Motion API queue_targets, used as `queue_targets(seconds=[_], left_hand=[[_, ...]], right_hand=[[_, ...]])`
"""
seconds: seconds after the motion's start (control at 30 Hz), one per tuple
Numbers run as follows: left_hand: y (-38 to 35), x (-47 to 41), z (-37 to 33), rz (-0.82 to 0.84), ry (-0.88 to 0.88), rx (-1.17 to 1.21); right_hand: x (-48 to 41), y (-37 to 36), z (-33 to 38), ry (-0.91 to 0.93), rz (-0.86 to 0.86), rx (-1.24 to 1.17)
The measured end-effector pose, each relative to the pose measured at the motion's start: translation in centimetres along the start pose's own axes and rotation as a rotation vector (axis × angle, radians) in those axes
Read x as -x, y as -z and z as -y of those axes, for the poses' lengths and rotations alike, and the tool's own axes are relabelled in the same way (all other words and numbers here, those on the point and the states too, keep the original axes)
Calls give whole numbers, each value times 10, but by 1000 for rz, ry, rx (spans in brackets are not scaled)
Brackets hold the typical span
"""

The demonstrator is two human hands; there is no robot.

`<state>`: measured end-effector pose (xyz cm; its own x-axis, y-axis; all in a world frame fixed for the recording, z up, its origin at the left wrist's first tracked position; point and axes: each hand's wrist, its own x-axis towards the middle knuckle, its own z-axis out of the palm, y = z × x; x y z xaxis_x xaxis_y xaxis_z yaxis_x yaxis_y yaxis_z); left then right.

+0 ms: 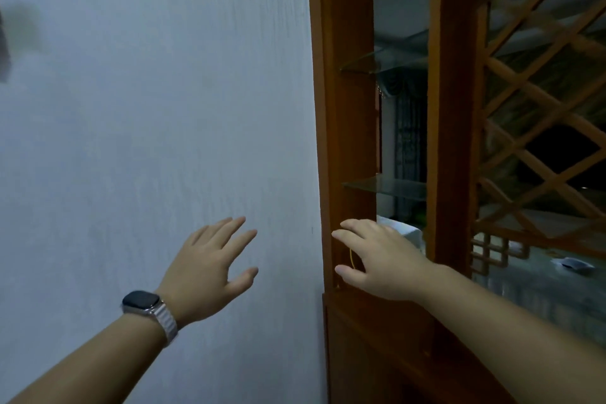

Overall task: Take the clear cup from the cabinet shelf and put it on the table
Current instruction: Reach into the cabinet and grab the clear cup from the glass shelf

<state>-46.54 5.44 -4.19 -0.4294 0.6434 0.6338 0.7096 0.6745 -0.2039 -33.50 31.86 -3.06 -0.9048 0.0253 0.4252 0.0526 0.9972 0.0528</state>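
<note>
A tall wooden cabinet (347, 108) stands against the wall on the right, with two glass shelves; the lower glass shelf (390, 188) and the upper glass shelf (377, 61) look bare. No clear cup is visible. My right hand (380, 259) is open, fingers spread, in front of the cabinet's lowest open compartment and covers most of it. A thin yellow line (351, 258) shows just behind its fingers. My left hand (210, 266) is open, held out in front of the wall, with a smartwatch (141, 301) on its wrist.
A pale textured wall (157, 108) fills the left half. A wooden post (454, 108) and diagonal lattice (541, 141) form the cabinet's right side. Behind the lattice lies a surface (541, 275) with a small white object (572, 264). A white box-like object (405, 229) sits beyond my right hand.
</note>
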Motion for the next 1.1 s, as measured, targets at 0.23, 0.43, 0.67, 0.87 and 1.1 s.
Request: queue_targets(seconds=[0.23, 0.43, 0.67, 0.87, 1.1], left_hand=[[-54, -72, -2, -28, 22, 21], [-93, -107, 5, -12, 24, 38], [-144, -156, 21, -39, -40, 100], [-191, -217, 51, -93, -79, 184], [-224, -302, 89, -188, -214, 268]], right_hand=[[-68, -20, -62, 9, -18, 11], [-99, -43, -86, 16, 24, -28], [-140, -65, -105, -6, 25, -16], [-179, -78, -123, -87, 30, 37], [-239, -73, -131, -210, -55, 104]])
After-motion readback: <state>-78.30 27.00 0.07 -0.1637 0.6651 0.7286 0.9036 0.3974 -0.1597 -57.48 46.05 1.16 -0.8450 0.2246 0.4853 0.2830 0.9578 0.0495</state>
